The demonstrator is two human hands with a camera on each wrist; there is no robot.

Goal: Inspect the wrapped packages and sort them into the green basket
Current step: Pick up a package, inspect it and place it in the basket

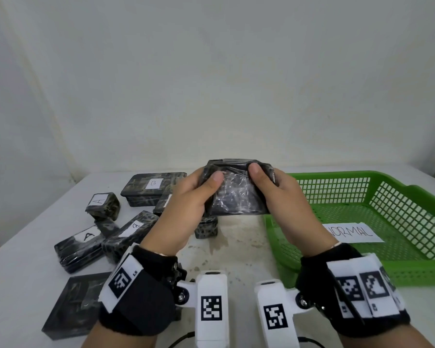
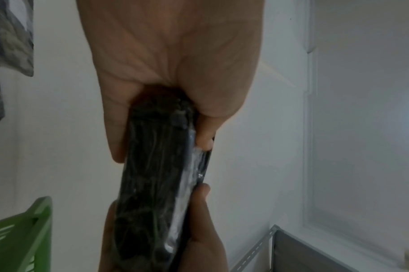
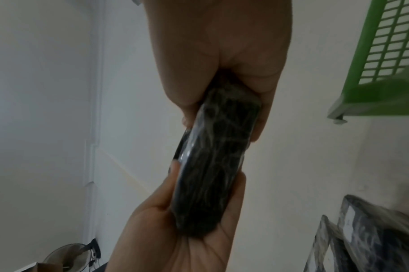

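1. You've got the wrapped package [image 1: 236, 189] up in the air in front of you, over the table [image 1: 236, 247] and just left of the green basket [image 1: 412, 270]. Nothing under it but your hands.

2. Grip check: your left hand [image 1: 189, 204] is curled round the left end and your right hand [image 1: 286, 204] round the right end, thumbs on the face toward you, fingers behind. Both wrist views back this up: the pack is pinched at each end, so both hands are grasping it.

3. Handling guess: the dark film is wrinkly and shiny, so I'd expect it to be a bit slick. It looks like a flat slab, probably light, and the wrap looks loose enough to slide under your thumbs if you only pinch film.

4. So squeeze the body at the short ends like you're doing, not the loose folds, and turn it slowly to check each face.

5. The basket has a paper reading NORMAL [image 1: 354, 233] on its floor and no packs that I can see.

6. The other packages [image 1: 86, 247] with A and B labels sit on the table to your left, untouched for now.
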